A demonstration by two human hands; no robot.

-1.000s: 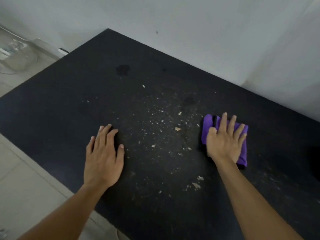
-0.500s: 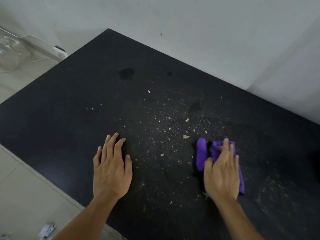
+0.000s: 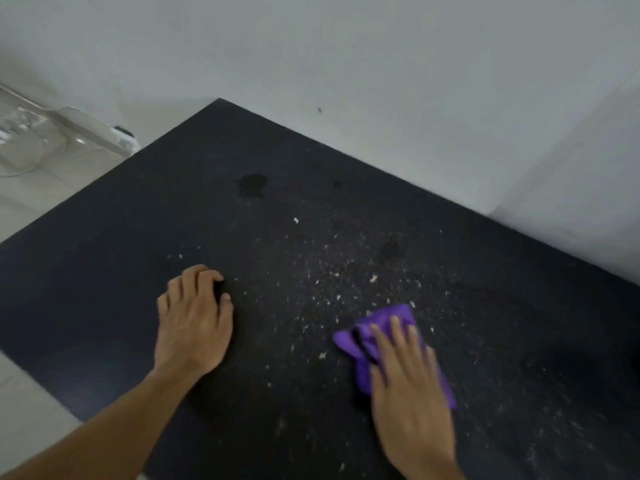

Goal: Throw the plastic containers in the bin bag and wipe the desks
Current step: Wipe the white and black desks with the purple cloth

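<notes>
Right hand [image 3: 410, 393], blurred, half-hides purple cloth [image 3: 377, 336] on desk [image 3: 138, 254].

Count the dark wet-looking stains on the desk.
2 clear ones: a large stain near the desk's far-left part, and a fainter one further right, beyond the cloth. A tiny spot may be a third.

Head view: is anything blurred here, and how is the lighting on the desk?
In the head view, the right hand and the purple cloth under it are smeared by motion blur; the left hand looks sharper. Lighting is soft and even, with only faint shadows beside the hands and no glare on the black desk. The crumbs stand out clearly, and the desk's edges bow slightly from the wide-angle lens.
</notes>
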